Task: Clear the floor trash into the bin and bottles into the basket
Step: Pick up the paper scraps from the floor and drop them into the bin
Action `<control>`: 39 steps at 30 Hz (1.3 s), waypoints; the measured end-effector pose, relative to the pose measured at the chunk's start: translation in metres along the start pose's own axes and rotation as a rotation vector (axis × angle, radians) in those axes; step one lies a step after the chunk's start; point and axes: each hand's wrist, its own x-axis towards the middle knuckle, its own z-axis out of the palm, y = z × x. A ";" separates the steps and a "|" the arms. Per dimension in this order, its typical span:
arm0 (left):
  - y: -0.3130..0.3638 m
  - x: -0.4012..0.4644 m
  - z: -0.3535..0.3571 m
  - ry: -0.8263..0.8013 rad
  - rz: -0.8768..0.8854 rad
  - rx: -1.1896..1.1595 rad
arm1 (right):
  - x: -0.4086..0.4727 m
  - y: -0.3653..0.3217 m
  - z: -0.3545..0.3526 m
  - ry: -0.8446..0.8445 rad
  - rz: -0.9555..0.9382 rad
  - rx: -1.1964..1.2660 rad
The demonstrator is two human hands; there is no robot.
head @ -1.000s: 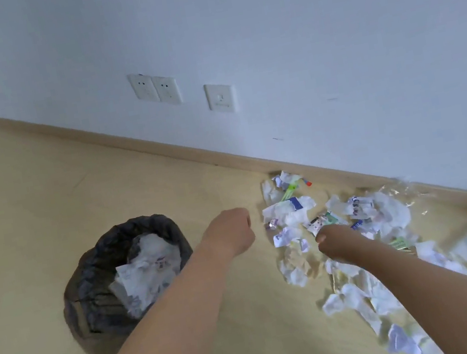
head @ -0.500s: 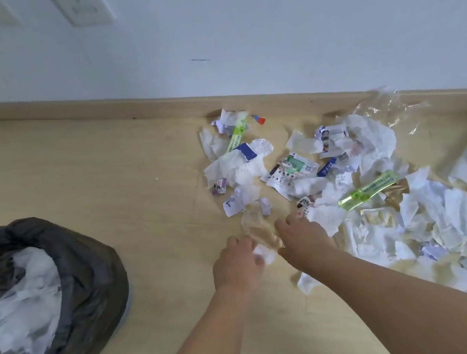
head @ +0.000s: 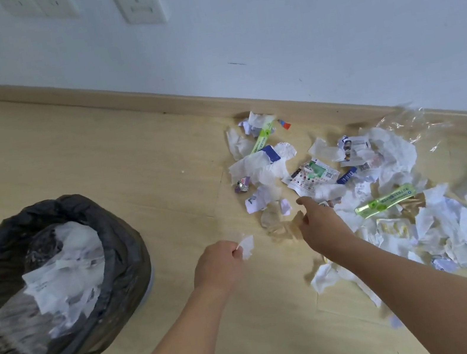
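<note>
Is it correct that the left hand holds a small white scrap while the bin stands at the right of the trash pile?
Not quite. The head view shows the bin at the left of the trash pile, not the right. The left hand does hold a small white scrap.

Floor (head: pixel 75 173): light wood planks. Wall (head: pixel 320 5): white, scuffed, with wooden baseboard (head: pixel 150 104). Outlet plates (head: pixel 138 0) mounted on wall.

The left hand (head: pixel 219 262) has come up off the floor pinching a white paper scrap (head: pixel 247 246), and now sits apart from the right hand (head: pixel 320 224). The right hand's fingers have loosened above the crumpled wrapper (head: pixel 277 222).
</note>
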 end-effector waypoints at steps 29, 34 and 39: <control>-0.059 -0.157 -0.241 0.053 0.137 -0.425 | -0.134 -0.280 -0.112 0.125 -0.317 -0.337; -0.023 -0.136 -0.234 0.085 0.247 -0.295 | -0.124 -0.253 -0.125 0.139 -0.269 -0.269; -0.004 -0.122 -0.226 0.093 0.224 -0.301 | -0.117 -0.231 -0.129 0.149 -0.259 -0.251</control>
